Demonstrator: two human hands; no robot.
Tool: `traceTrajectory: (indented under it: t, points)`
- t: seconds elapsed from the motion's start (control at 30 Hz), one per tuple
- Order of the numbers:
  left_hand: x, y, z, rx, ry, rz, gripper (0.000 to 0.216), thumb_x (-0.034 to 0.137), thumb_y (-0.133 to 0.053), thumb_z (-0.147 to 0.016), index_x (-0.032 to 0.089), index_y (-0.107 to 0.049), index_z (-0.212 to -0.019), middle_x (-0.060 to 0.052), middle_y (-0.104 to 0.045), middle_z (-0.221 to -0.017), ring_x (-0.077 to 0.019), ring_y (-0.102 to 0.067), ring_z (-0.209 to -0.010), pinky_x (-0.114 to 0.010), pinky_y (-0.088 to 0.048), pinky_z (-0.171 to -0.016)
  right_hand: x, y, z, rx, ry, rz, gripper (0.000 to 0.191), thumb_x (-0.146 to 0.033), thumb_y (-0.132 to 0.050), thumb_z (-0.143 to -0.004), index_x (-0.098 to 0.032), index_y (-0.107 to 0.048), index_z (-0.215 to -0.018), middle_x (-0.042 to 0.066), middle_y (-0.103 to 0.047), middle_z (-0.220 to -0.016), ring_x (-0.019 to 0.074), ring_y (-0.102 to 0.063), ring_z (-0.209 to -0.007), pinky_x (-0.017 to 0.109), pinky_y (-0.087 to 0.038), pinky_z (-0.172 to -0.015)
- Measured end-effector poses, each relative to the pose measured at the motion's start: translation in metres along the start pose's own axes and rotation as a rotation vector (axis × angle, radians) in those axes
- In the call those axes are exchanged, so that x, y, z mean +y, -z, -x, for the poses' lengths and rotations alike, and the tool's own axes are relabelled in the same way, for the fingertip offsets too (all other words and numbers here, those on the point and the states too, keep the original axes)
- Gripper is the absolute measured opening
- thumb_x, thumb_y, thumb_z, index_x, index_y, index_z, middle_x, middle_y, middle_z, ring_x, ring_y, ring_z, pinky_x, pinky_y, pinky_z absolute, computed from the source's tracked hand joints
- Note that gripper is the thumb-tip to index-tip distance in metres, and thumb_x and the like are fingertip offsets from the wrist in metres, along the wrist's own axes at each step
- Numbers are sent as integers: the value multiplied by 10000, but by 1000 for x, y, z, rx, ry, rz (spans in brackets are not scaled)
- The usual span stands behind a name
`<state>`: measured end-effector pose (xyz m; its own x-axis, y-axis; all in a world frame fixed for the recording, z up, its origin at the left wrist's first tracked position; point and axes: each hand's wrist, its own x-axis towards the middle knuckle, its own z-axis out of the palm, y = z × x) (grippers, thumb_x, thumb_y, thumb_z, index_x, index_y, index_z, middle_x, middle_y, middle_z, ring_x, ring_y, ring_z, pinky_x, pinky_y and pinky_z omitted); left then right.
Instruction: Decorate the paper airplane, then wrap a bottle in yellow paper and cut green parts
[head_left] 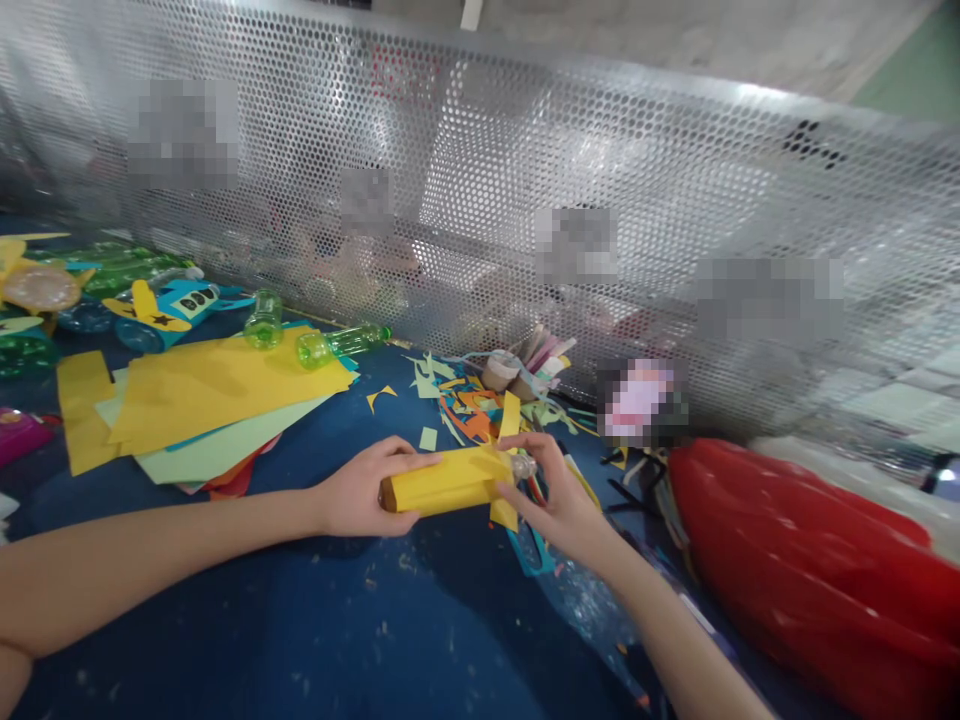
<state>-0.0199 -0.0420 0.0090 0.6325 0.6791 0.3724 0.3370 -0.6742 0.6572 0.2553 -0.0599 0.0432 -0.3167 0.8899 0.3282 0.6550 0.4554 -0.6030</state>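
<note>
Between my two hands lies a plastic bottle (457,480) wrapped in yellow paper, held on its side above the blue table (330,620). My left hand (367,487) is closed round the bottle's base end. At the neck end, the fingers of my right hand (551,495) grip the bottle near a yellow paper strip (510,415) that sticks out above and below it. The clear neck (523,466) shows between those fingers. Just below my right hand rests something with blue loops (531,553), perhaps scissors handles.
Stacked coloured paper (217,385) and green bottles (356,340) lie at the left, beside a decorated blue bottle (187,300). Paper scraps (472,405) and a tape roll (501,370) sit behind my hands. A red plastic bag (810,560) fills the right. A perforated metal screen (480,200) stands behind.
</note>
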Motion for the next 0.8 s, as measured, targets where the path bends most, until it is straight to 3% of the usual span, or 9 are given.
traceTrajectory:
  t: [0.07,0.17,0.33,0.8]
  points:
    - [0,0,0,-5,16,0,674,257,-655,-694,305,-449,-1334,-50,-493,-1154,-213,-546,-1026,-352,-433,-948,9,2,-1,25,0,-173,229,-372,-483,-892,-268,-403,-1079,70,-546,-1154,220,-528,-1128,397,-402,-980]
    - [1,1,0,-5,26,-4,663,265,-652,-696,311,-456,-1327,-47,-498,-1154,-220,-540,-1035,-361,-426,-957,22,1,-4,25,-56,-303,222,-405,-509,-877,-269,-388,-1003,78,-542,-1211,206,-525,-1148,385,-407,-979]
    - [2,1,-1,-8,26,5,669,250,-649,-695,305,-451,-1331,-49,-504,-1149,-220,-541,-1035,-368,-430,-957,26,-2,-3,-39,-106,-280,261,-400,-568,-835,-262,-397,-975,73,-544,-1232,201,-536,-1128,373,-428,-949]
    - [2,2,-2,-17,-2,-40,705,250,-666,-678,335,-439,-1340,-45,-506,-1131,-214,-546,-1012,-352,-453,-916,24,-4,-5,-54,-105,-297,247,-379,-576,-825,-256,-391,-932,74,-573,-1182,213,-540,-1128,394,-444,-921]
